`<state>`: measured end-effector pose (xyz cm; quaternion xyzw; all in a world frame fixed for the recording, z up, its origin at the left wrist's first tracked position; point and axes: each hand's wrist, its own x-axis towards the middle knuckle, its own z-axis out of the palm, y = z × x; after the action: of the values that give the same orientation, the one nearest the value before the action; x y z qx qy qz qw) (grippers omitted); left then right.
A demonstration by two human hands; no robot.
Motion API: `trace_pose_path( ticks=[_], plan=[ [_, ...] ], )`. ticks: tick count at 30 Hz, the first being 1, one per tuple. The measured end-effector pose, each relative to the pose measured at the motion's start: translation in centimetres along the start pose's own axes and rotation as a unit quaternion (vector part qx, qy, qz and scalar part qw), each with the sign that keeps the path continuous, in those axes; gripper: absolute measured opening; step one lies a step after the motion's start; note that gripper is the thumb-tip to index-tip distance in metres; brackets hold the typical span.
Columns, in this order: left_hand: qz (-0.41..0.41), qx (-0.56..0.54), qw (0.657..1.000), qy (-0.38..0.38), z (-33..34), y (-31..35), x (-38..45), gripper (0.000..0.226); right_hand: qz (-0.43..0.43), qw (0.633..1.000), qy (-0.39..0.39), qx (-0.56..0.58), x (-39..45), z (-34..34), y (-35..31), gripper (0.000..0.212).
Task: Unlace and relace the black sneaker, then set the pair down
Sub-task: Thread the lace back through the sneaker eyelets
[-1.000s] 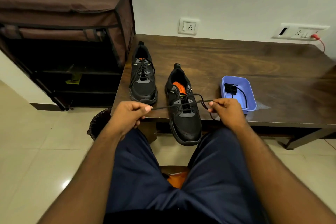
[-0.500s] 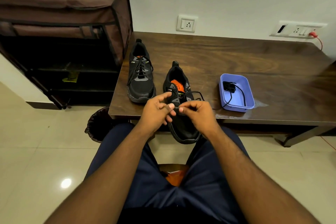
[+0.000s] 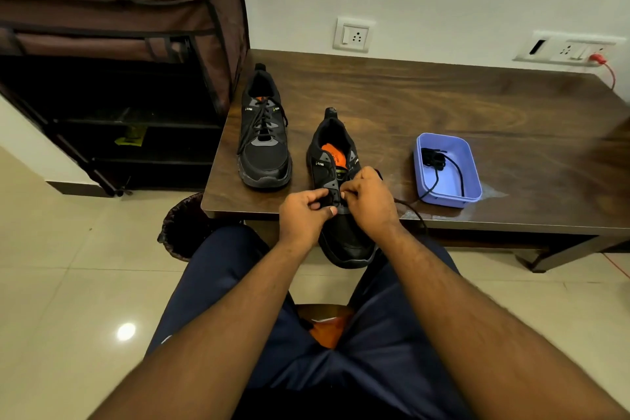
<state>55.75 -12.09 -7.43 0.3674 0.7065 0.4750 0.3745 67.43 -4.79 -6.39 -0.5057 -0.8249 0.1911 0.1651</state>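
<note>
Both hands, left hand [image 3: 304, 215] and right hand [image 3: 370, 203], pinch the lace [image 3: 410, 211] over the sneaker [image 3: 341, 201]. We judge relacing underway; next, we thread the following eyelet.

Both hands, the left hand [image 3: 303, 215] and right hand [image 3: 370, 204], cover the black sneaker's [image 3: 344, 235] lower eyelets, so the lace there is hidden. The tabletop [image 3: 477, 106] is cut off at the right edge. Shoe-rack [image 3: 112, 44] shelf contents are too dark to tell.

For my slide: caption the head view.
Both hands, left and right, lace the near black sneaker at the table edge.
</note>
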Motion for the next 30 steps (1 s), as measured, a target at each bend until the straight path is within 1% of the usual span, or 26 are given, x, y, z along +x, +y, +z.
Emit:
trace_pose_path(
  ticks=[2, 3, 5, 7, 10, 13, 15, 20, 22, 25, 27, 28, 30],
  plan=[
    [0.008, 0.014, 1.000, -0.008, -0.2, -0.2, 0.2, 0.050, 0.019, 0.996, -0.010, 0.092, 0.2, 0.5, 0.1, 0.031],
    [0.012, 0.020, 1.000, -0.011, -0.3, -0.2, 0.3, 0.051, 0.034, 0.990, -0.009, 0.134, 0.2, 0.5, 0.0, 0.034],
    [0.014, 0.023, 1.000, -0.011, -0.4, -0.3, 0.4, 0.050, 0.078, 0.980, -0.012, 0.182, 0.0, 0.0, -0.3, 0.020],
    [0.015, 0.025, 0.999, -0.013, -0.4, -0.4, 0.5, 0.050, 0.096, 0.972, -0.011, 0.213, -0.3, -0.4, -0.4, 0.013],
    [0.029, 0.044, 0.998, -0.023, -0.3, -0.6, 0.6, 0.050, 0.119, 0.958, -0.017, 0.261, -0.5, -0.2, -0.3, 0.013],
    [0.040, 0.056, 0.997, -0.027, -0.3, -0.7, 0.7, 0.047, 0.159, 0.933, -0.033, 0.321, -0.2, 0.3, -0.5, 0.021],
    [0.034, 0.053, 0.998, -0.031, -0.4, -0.7, 1.0, 0.042, 0.172, 0.926, -0.040, 0.333, 0.2, 0.6, -0.6, 0.026],
    [0.009, 0.034, 0.999, -0.021, -0.4, -0.8, 1.6, 0.033, 0.209, 0.902, -0.060, 0.373, 0.7, 0.9, -0.9, 0.019],
    [0.000, 0.024, 1.000, -0.005, -0.1, -0.9, 1.4, 0.031, 0.204, 0.906, -0.077, 0.362, 0.7, 0.8, -0.8, 0.021],
    [-0.018, -0.029, 0.997, 0.064, 0.6, -1.2, 1.1, 0.022, 0.170, 0.919, -0.110, 0.339, 0.4, 0.3, -0.5, 0.022],
    [-0.017, -0.018, 0.994, 0.106, 1.2, -1.1, 0.6, 0.015, 0.139, 0.926, -0.135, 0.325, 0.1, -0.3, -0.3, 0.028],
    [-0.016, -0.010, 0.993, 0.120, 1.5, -1.0, 0.4, 0.013, 0.113, 0.934, -0.145, 0.307, 0.1, -0.4, 0.0, 0.031],
    [-0.006, 0.013, 0.991, 0.132, 1.9, -0.6, 0.1, 0.008, 0.061, 0.954, -0.157, 0.248, 0.1, -0.5, 0.2, 0.031]
  ],
)
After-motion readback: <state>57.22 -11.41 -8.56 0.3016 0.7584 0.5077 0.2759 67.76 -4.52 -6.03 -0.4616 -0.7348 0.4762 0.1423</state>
